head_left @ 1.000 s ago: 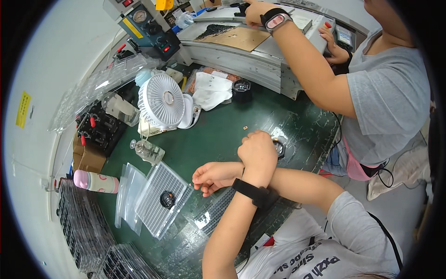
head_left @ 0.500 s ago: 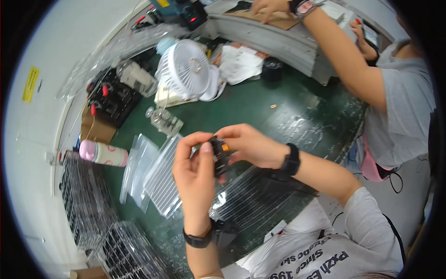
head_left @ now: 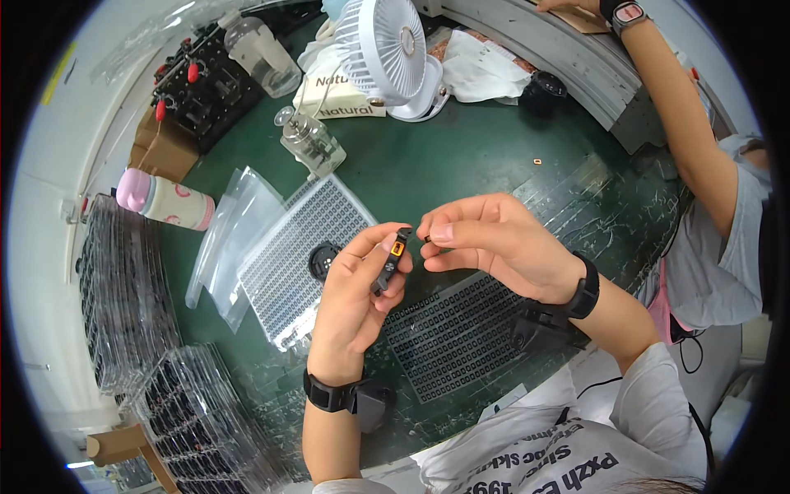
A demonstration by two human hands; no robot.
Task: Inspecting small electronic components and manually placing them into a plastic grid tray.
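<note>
My left hand is closed round a small black plastic part, held tilted between thumb and fingers. A small orange piece sits on its upper end. Just to the right, my right hand pinches a tiny dark piece between thumb and fingertips, apart from the black part. Its kind is too small to make out. Under and beyond my left hand lies a pale sheet with rows of small pieces and a round black disc on it. A dark gridded sheet lies below my hands.
A glass pump bottle, a white fan and a pink-capped bottle stand around the green table. Stacked clear trays line the left. A small orange piece lies farther back. A co-worker's arm reaches in at right.
My hands have drawn apart; the right now holds a tiny dark piece away from the black part. The view has shifted, showing the round disc. The co-worker's arm is farther toward the right edge.
</note>
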